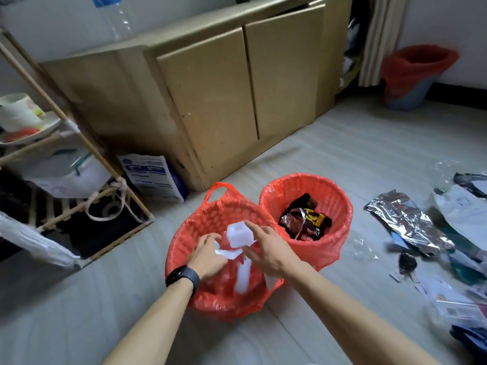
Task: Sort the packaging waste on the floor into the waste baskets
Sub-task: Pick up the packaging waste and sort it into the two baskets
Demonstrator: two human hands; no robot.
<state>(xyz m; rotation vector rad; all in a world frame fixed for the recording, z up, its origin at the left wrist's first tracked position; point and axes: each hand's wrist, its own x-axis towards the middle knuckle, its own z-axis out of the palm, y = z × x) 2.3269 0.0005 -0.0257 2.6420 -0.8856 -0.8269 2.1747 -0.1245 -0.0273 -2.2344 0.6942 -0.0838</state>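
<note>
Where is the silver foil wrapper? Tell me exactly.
In the head view, the silver foil wrapper lies on the floor at the right, just right of the right basket and beside a white mailer bag.

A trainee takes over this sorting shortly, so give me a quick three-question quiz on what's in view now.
1. True or false: the left hand and right hand are both over the near basket.
2. What lies in the far basket? A white paper; B dark snack wrappers; C a bottle.
3. Fill in: the silver foil bag lies on the floor to the ___ of both baskets.
Key: 1 true; 2 B; 3 right.
</note>
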